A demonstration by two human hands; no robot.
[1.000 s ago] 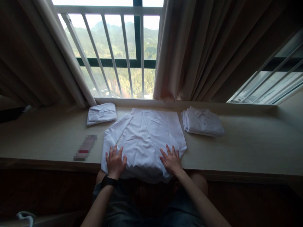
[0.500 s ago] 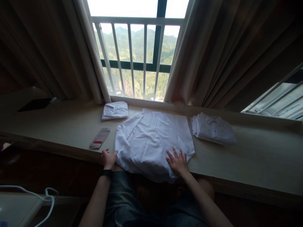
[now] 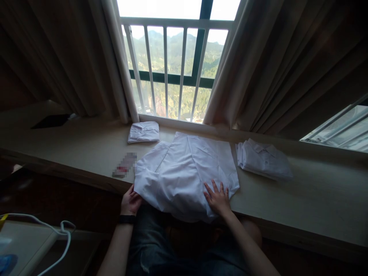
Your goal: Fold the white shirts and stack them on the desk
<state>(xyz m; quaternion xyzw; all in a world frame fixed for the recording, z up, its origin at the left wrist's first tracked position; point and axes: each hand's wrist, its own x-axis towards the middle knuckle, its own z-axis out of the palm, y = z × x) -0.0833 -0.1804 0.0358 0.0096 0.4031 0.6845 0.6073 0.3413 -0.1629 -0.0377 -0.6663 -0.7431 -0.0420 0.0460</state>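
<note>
A white shirt (image 3: 186, 172) lies spread on the beige window ledge (image 3: 301, 199), its lower part hanging over the front edge. My left hand (image 3: 130, 201) grips the shirt's lower left corner at the ledge edge, fingers curled under the cloth. A black watch sits on that wrist. My right hand (image 3: 217, 197) lies flat on the shirt's lower right part, fingers spread.
A small folded white garment (image 3: 143, 132) sits at the back left by the window bars. A stack of folded white shirts (image 3: 263, 159) lies to the right. A blurred flat object (image 3: 124, 165) rests left of the shirt, a dark item (image 3: 50, 120) far left. Curtains hang on both sides.
My left hand slid off the shirt's top to its lower left corner and took hold of the cloth, which now bunches there. The view swung left. My right hand stayed flat.
</note>
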